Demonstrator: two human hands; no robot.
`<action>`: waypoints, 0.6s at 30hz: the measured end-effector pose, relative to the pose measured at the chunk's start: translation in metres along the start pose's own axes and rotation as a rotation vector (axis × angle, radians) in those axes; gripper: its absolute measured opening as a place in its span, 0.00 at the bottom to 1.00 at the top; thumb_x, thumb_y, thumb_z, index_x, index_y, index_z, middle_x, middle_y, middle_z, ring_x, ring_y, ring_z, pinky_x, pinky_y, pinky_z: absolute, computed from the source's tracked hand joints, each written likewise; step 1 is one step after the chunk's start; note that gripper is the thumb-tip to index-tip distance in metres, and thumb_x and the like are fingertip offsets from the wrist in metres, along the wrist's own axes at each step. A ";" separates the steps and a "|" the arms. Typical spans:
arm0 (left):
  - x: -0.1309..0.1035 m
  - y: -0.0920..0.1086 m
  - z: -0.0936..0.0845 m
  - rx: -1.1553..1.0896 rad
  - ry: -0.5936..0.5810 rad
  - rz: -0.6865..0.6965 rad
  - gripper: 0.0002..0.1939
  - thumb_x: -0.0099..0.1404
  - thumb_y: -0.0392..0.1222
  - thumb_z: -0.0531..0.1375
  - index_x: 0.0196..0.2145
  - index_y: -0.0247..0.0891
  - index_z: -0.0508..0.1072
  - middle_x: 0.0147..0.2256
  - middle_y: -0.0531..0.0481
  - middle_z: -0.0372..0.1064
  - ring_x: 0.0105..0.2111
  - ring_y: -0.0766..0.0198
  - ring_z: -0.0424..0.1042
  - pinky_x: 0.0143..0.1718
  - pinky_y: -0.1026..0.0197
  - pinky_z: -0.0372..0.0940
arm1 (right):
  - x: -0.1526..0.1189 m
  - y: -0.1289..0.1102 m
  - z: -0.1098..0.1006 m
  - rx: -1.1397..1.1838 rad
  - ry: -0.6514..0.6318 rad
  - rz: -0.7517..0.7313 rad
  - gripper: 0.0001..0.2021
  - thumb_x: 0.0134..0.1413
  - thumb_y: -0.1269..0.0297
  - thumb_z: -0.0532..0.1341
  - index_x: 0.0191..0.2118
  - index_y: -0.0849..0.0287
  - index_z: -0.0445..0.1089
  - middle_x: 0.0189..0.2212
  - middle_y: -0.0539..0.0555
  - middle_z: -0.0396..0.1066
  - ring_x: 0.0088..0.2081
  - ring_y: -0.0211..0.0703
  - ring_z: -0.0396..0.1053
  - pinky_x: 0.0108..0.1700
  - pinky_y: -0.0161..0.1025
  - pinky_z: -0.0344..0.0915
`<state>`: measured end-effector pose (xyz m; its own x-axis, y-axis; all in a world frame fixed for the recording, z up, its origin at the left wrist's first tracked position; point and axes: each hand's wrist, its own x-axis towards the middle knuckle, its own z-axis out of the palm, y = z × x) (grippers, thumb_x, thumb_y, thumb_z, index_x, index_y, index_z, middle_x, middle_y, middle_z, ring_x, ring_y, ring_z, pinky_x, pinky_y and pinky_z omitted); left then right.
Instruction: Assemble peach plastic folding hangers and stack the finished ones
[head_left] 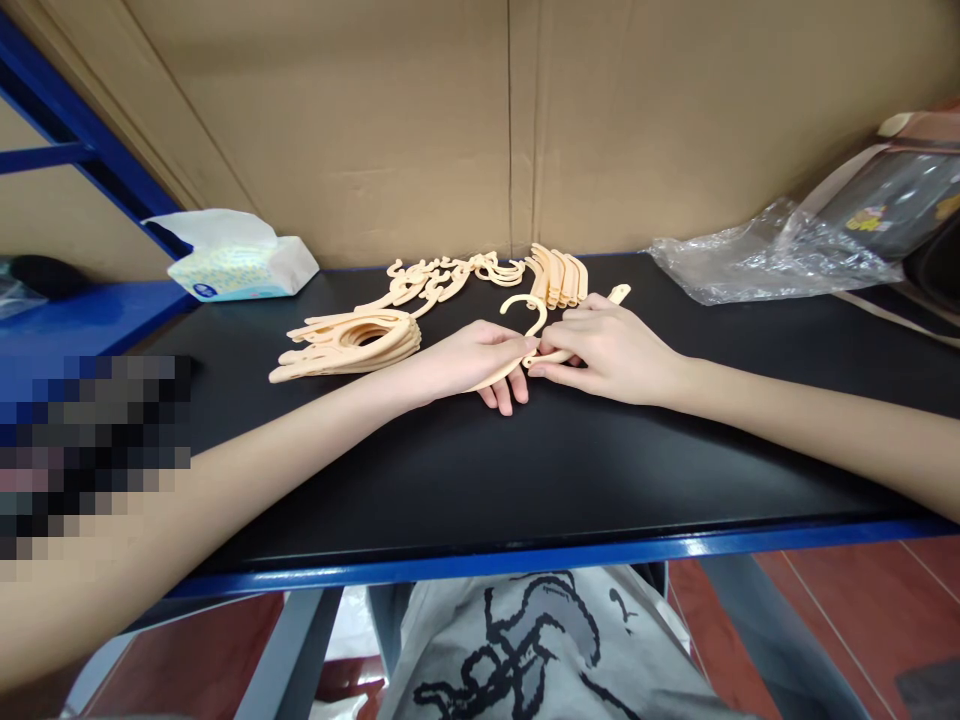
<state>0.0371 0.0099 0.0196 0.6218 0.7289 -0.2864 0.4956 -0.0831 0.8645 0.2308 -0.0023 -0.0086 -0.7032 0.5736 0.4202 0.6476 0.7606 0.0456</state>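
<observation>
Both hands meet over the middle of the black table at a beige hanger piece with a hook (537, 318). My left hand (491, 360) pinches it just below the hook, with an arm of it running under the palm. Closed round a beige hanger arm (619, 294) is my right hand (600, 350); the arm's end sticks out past the knuckles. The two pieces touch or nearly touch between the fingertips. Left of my left hand lies a stack of beige hangers (360, 342). Behind the hands are a loose heap of hook pieces (442, 280) and a row of hanger arms (557, 275).
A tissue pack (244, 265) sits at the back left of the table (450, 480). Clear plastic wrap (772, 260) and a bag (885, 200) lie at the back right. Cardboard (375, 120) stands behind, and a blue frame rises at the left.
</observation>
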 end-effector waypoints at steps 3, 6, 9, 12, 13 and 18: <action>0.001 -0.001 0.001 0.010 0.006 -0.002 0.14 0.70 0.43 0.50 0.32 0.32 0.69 0.22 0.51 0.71 0.18 0.68 0.71 0.19 0.69 0.63 | 0.000 0.000 0.000 0.013 -0.007 -0.003 0.16 0.62 0.55 0.52 0.34 0.61 0.70 0.26 0.52 0.72 0.26 0.39 0.64 0.39 0.39 0.53; 0.002 -0.003 0.001 -0.005 0.004 0.004 0.14 0.70 0.43 0.50 0.33 0.33 0.70 0.21 0.51 0.71 0.18 0.68 0.71 0.18 0.70 0.63 | 0.000 0.000 0.000 0.016 -0.012 -0.005 0.16 0.63 0.56 0.52 0.34 0.61 0.70 0.26 0.52 0.71 0.27 0.40 0.64 0.40 0.39 0.54; 0.003 -0.005 0.001 -0.019 0.003 0.014 0.14 0.69 0.44 0.51 0.33 0.33 0.70 0.21 0.52 0.70 0.17 0.69 0.71 0.17 0.71 0.63 | 0.000 0.000 0.001 0.016 -0.024 0.005 0.16 0.63 0.55 0.51 0.35 0.60 0.69 0.27 0.53 0.72 0.28 0.41 0.65 0.40 0.39 0.55; 0.004 -0.007 0.000 -0.023 0.000 0.026 0.14 0.69 0.45 0.51 0.33 0.33 0.70 0.21 0.52 0.71 0.17 0.69 0.71 0.17 0.71 0.63 | -0.001 0.001 0.001 0.023 -0.040 0.023 0.16 0.62 0.54 0.51 0.35 0.60 0.69 0.28 0.53 0.72 0.29 0.42 0.65 0.38 0.39 0.55; 0.004 -0.007 0.000 -0.017 0.003 0.030 0.14 0.69 0.45 0.51 0.34 0.33 0.70 0.21 0.51 0.71 0.17 0.69 0.71 0.17 0.71 0.63 | -0.001 0.001 0.001 0.025 -0.046 0.027 0.17 0.62 0.53 0.50 0.36 0.60 0.69 0.28 0.53 0.72 0.29 0.42 0.65 0.37 0.39 0.55; 0.004 -0.009 0.001 0.026 0.010 0.067 0.14 0.69 0.46 0.52 0.34 0.33 0.70 0.21 0.51 0.71 0.17 0.68 0.71 0.17 0.71 0.63 | -0.001 0.002 0.002 0.029 -0.053 0.027 0.17 0.62 0.53 0.50 0.36 0.60 0.69 0.28 0.53 0.72 0.29 0.42 0.65 0.37 0.39 0.55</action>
<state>0.0358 0.0130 0.0107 0.6481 0.7279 -0.2239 0.4688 -0.1496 0.8706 0.2324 -0.0006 -0.0106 -0.7005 0.6087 0.3725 0.6583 0.7527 0.0080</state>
